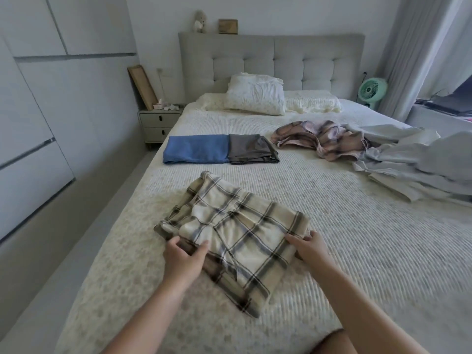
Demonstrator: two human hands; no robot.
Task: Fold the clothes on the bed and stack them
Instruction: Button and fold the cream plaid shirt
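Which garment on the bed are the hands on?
The cream plaid garment nearest the camera: left hand and right hand hold its near edge. The other clothes lie untouched farther up.

no legible text, label, brand, number or sign on any surface in view
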